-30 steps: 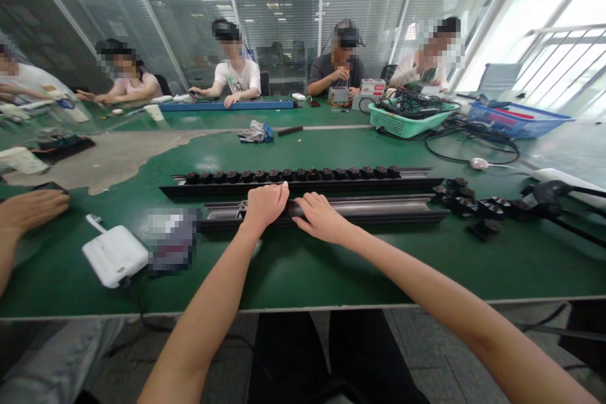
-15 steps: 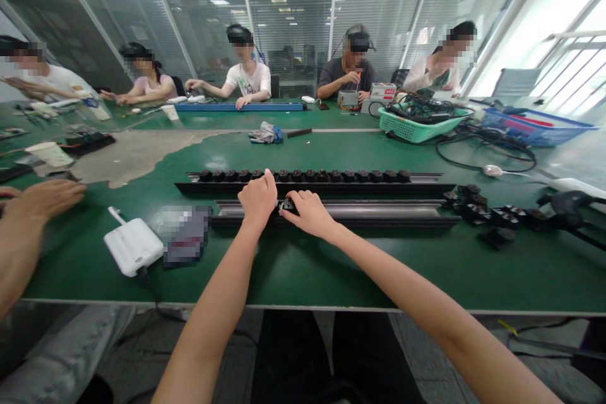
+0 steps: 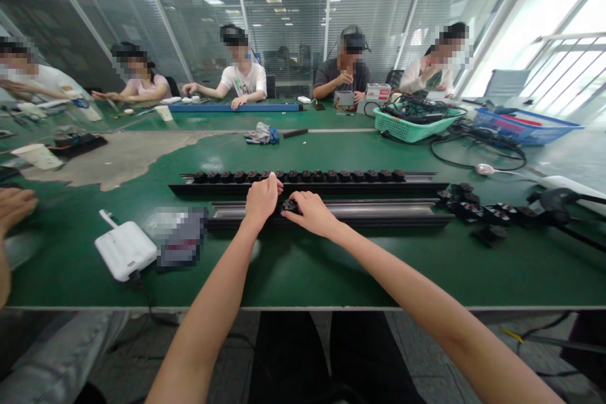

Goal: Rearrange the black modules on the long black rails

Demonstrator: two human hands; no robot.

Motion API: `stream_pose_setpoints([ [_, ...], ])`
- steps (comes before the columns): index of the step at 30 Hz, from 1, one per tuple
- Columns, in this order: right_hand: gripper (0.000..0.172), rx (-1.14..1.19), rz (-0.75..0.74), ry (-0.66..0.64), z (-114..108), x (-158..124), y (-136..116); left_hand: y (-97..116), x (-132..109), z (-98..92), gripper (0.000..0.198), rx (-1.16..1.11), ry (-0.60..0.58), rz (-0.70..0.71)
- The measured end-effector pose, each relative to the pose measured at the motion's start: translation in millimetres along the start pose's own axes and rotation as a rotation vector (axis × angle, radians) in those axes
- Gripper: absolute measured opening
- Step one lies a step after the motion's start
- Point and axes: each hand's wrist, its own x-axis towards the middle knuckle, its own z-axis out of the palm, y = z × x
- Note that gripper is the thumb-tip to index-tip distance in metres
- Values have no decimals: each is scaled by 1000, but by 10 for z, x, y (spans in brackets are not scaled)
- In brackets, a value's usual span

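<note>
My right hand [image 3: 310, 211] pinches a small black module [image 3: 289, 206] between thumb and fingers, over the near black rail [image 3: 379, 221] with its silvery inner channel. Closed and thumb up, my left hand [image 3: 262, 201] sits just left of that module; whatever its fingers hold is hidden from me. Behind both hands runs a second black rail [image 3: 218, 190], parallel to the first, with a row of similar black modules [image 3: 331, 175] along its channel. More loose black modules [image 3: 468, 210] lie in a cluster off the near rail's right end.
A white adapter [image 3: 125, 249] and a dark pouch [image 3: 182, 246] lie at left. Another person's hand [image 3: 16, 205] rests at the left edge. A glove [image 3: 262, 133], a green basket [image 3: 409, 126] of cables and a blue basket [image 3: 525, 129] stand farther back. Several people sit opposite.
My left hand has turned slightly and shifted right beside the module. My right hand still holds the module, which now shows more of its top. The neighbour's hand at left has drawn back.
</note>
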Motion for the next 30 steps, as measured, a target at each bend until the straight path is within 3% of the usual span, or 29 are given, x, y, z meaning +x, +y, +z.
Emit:
stream_pose_setpoints([
  [3,27,5,20,0,-33,-11,6,38,-10,39,70,-219,24,-13],
  [13,20,17,57,15,-127,-88,156,196,-37,29,59,-690,-127,48],
  [30,20,46,84,12,-254,-240,345,207,-53,61,53,-687,-130,118],
])
